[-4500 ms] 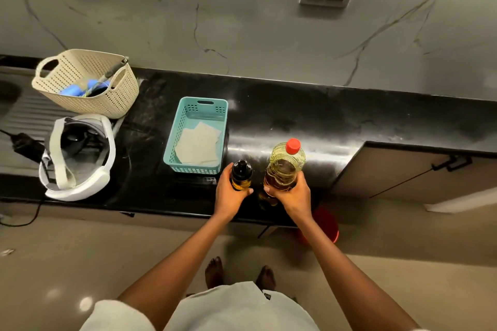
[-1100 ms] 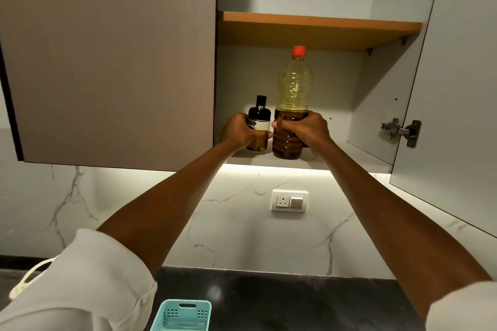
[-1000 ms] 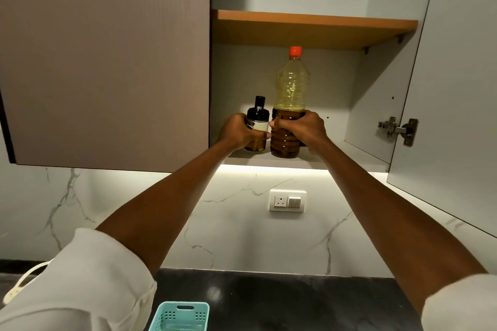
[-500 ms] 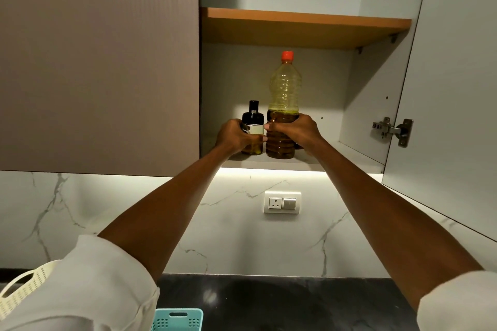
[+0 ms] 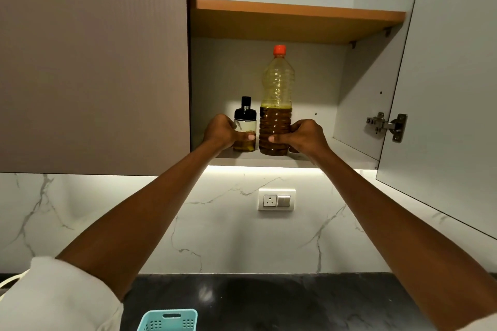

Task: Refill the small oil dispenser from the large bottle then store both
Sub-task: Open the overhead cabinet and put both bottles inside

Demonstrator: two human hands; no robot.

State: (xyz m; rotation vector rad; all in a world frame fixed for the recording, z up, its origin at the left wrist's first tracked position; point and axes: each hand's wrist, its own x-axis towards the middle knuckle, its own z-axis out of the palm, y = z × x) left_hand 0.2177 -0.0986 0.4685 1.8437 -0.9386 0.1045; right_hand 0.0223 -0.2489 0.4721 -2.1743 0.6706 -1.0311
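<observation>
The small oil dispenser [image 5: 244, 126], clear glass with a black cap and yellow oil at the bottom, stands on the lower shelf [image 5: 269, 161] of the open wall cabinet. My left hand [image 5: 222, 131] grips it from the left, thumb across its front. Right beside it stands the large plastic bottle [image 5: 277, 94] with an orange cap, roughly half full of dark oil. My right hand [image 5: 301, 137] grips the bottle's lower part from the right. Both containers are upright and nearly touching.
An orange-edged upper shelf [image 5: 295, 12] spans the cabinet above the bottle cap. The open cabinet door [image 5: 451, 88] with its hinge [image 5: 387, 126] hangs at the right; a shut door [image 5: 94, 62] is at the left. Below are a wall socket [image 5: 276, 199], black counter [image 5: 269, 301] and teal basket [image 5: 168, 320].
Since 4.5 s ago both containers were lifted from the counter into the cabinet. Over the last second they have settled onto the lower shelf, and both hands keep their grip.
</observation>
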